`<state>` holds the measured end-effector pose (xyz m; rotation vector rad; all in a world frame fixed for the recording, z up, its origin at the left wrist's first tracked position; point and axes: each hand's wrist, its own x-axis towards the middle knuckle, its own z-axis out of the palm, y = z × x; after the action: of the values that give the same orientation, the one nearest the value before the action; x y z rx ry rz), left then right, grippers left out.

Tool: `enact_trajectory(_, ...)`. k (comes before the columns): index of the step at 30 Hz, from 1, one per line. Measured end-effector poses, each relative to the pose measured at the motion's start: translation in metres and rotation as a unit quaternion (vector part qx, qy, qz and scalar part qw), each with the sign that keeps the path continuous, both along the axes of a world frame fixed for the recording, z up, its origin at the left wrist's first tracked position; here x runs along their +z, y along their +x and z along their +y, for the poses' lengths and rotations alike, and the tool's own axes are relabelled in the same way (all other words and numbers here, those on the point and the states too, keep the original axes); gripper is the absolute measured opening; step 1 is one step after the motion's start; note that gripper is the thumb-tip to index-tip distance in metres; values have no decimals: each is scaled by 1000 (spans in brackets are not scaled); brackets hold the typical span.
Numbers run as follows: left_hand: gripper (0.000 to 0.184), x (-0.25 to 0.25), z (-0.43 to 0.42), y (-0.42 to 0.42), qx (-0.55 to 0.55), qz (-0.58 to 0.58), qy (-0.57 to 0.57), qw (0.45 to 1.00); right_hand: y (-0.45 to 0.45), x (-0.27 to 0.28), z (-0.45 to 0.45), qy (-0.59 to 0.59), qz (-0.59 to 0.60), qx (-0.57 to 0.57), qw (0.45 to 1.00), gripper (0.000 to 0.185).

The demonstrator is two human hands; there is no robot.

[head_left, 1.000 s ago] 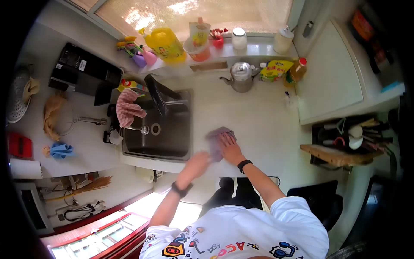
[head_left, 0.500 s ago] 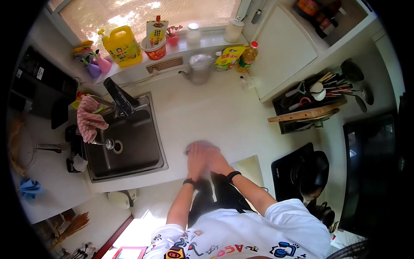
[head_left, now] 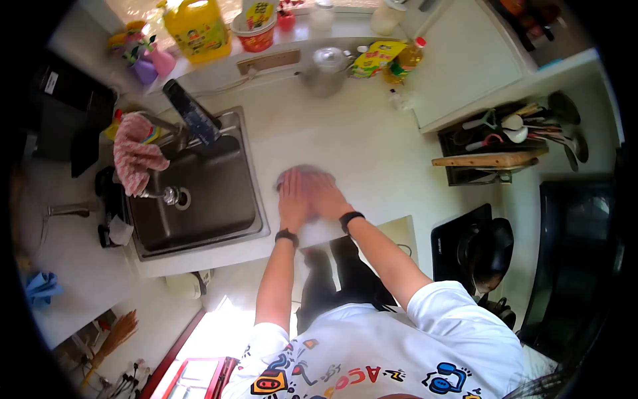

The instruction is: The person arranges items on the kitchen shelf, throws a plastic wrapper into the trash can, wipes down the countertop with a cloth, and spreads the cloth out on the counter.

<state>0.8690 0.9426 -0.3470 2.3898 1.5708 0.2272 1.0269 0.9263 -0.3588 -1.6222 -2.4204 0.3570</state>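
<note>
Both hands press side by side on a greyish-purple cloth (head_left: pixel 307 170) that lies on the white countertop (head_left: pixel 359 139), to the right of the sink. My left hand (head_left: pixel 293 199) is flat on the cloth's left part, fingers stretched forward. On its right part rests my right hand (head_left: pixel 325 198), also flat, fingers pointing forward and inward. Most of the cloth is covered by the hands, and its edges are slightly blurred. Each wrist carries a dark band.
The steel sink (head_left: pixel 199 219) with a black faucet (head_left: pixel 191 112) and pink towel (head_left: pixel 136 153) is at left. A kettle (head_left: pixel 324 72), yellow pouch (head_left: pixel 377 58) and oil bottle (head_left: pixel 404 61) stand behind. Right are a utensil rack (head_left: pixel 488 159) and black pan (head_left: pixel 488 256).
The left hand, earlier beside the cloth, now lies on it next to the right. Over the last half second both hands and cloth have moved forward on the counter. The view has shifted too.
</note>
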Motion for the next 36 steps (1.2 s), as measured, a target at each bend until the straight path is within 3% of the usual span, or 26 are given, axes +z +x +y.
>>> enact_trajectory(6,63,34,66,-21,-29,125,-74,989,-23,-7,58,-13,-8,0,1000,55)
enact_trajectory(11,61,28,122,-32,-26,136,-68,988,-35,13,109,2,-20,-1,1000,55)
enact_trajectory(15,61,5,173,-31,-25,181,-40,982,-42,-31,173,29,-3,12,1000,53)
enact_trajectory(17,61,-21,192,-35,-10,163,-3,987,-39,-55,198,42,9,16,999,52)
enact_trajectory(20,62,-34,219,-35,26,35,34,999,-41,-21,220,22,66,-30,997,51)
enact_trajectory(23,64,-31,239,-32,36,49,36,997,-40,-12,243,28,91,-40,995,50)
enact_trajectory(27,63,-25,264,-26,59,91,-14,994,-38,-8,268,120,93,-31,988,47)
enact_trajectory(33,59,-25,259,-19,100,79,-18,992,-40,-16,265,136,74,-43,987,48)
enact_trajectory(36,59,-23,225,-17,77,99,-3,992,-38,-20,235,87,74,-46,992,50)
